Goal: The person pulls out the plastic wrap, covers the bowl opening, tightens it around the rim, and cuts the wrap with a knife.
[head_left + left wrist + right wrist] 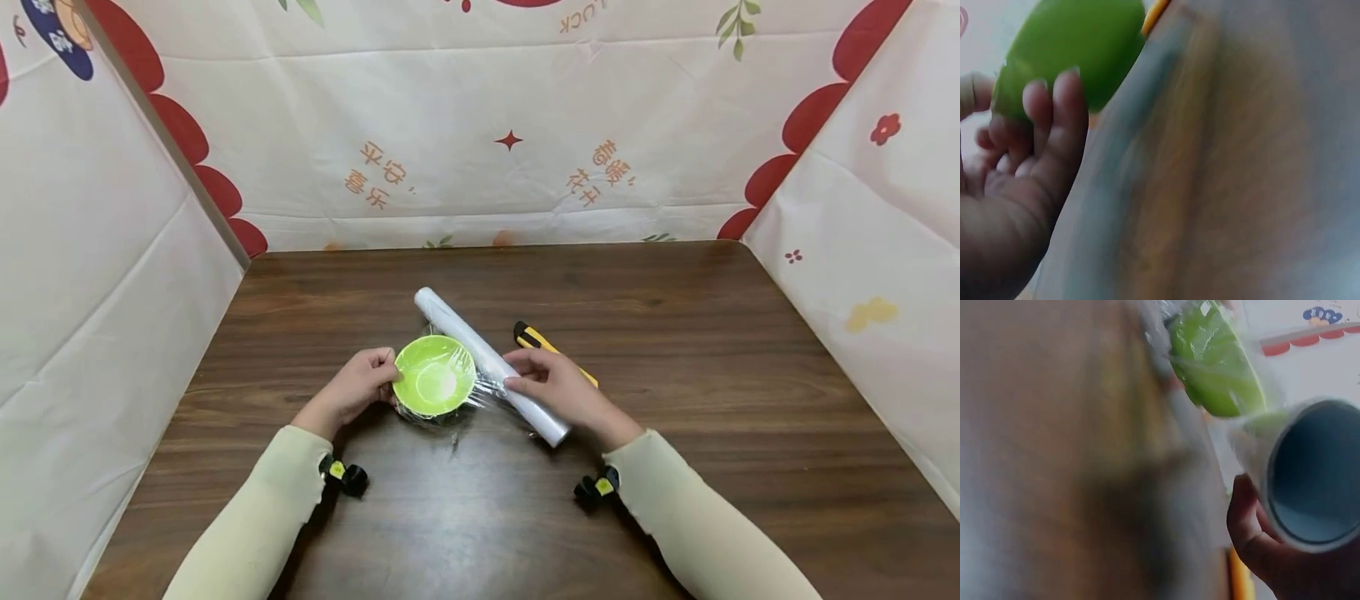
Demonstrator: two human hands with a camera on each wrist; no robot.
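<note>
I see room to pass along the table's [750, 375] right edge; towards the middle, the slanting film roll [486, 359] and yellow cutter [535, 337] lie in the way.

Bowl [435, 377]: top cut off, left wrist view.
Roll [491, 367]: right side cut off, right wrist view.
Knife [538, 338]: right of bowl, partly behind right hand [562, 387].
Film [487, 392]: beside bowl, edges unclear.
Bench [465, 533]: blurred in both wrist views.
</note>
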